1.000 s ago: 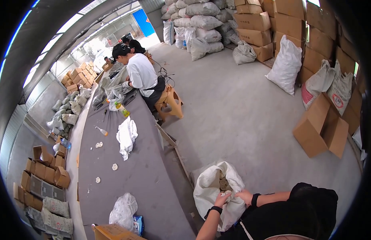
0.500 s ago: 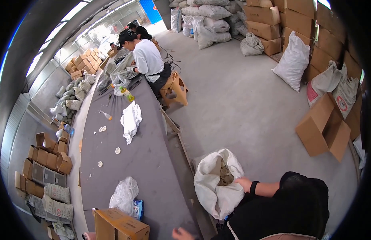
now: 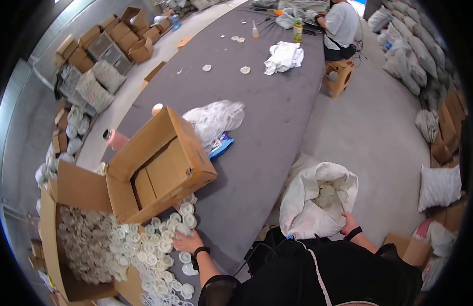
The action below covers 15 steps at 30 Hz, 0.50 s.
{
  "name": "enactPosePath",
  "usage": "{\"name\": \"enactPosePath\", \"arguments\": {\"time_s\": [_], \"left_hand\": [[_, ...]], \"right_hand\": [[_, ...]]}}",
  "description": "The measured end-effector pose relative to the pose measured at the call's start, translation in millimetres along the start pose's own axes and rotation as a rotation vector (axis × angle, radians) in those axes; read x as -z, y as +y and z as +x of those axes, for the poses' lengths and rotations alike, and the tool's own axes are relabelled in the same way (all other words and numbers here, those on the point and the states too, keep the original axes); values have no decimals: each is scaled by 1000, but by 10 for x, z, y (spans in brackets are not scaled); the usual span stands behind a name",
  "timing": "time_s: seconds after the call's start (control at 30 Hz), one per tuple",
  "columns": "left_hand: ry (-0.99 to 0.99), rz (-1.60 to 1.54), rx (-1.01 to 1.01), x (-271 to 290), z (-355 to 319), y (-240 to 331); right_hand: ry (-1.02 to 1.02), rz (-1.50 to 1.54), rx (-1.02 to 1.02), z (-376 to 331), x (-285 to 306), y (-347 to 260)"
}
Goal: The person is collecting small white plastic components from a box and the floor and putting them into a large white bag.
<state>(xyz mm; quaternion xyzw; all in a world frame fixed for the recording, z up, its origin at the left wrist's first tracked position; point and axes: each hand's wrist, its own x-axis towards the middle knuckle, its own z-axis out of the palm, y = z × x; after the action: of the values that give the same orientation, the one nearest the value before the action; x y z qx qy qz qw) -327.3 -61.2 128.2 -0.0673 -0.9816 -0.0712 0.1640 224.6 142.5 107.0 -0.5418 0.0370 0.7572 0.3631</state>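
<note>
Whitish round plastic pieces (image 3: 150, 250) lie heaped on the grey-covered table, spilling from a cardboard box tipped on its side (image 3: 51, 245). At the right edge of this heap is my left hand (image 3: 188, 243), its fingers closed around a translucent round piece (image 3: 184, 230); the fingertips are partly hidden. My right hand (image 3: 349, 224) grips the rim of a white woven sack (image 3: 302, 204) beside the table, in front of my body. The sack's mouth gapes, and similar pale pieces (image 3: 325, 195) show inside.
An open cardboard box (image 3: 200, 176) stands behind the heap, next to a clear plastic bag (image 3: 216, 118) and a blue packet (image 3: 222, 145). Farther along are a white cloth (image 3: 284, 57) and a bottle (image 3: 297, 30). A co-worker (image 3: 340, 25) sits on a stool at the far end.
The view has swung left, bringing the heap and tipped box into sight. My left hand has come from the table's near edge onto the pieces. My right hand still holds the sack.
</note>
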Motion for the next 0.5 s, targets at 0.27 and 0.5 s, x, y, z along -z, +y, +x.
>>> {"name": "enactPosePath", "arguments": {"time_s": [0.27, 0.5], "left_hand": [[-188, -273, -345, 348, -421, 309], [-202, -947, -27, 196, -241, -22]], "right_hand": [[24, -61, -35, 32, -188, -30], [38, -104, -34, 85, -182, 23]]}}
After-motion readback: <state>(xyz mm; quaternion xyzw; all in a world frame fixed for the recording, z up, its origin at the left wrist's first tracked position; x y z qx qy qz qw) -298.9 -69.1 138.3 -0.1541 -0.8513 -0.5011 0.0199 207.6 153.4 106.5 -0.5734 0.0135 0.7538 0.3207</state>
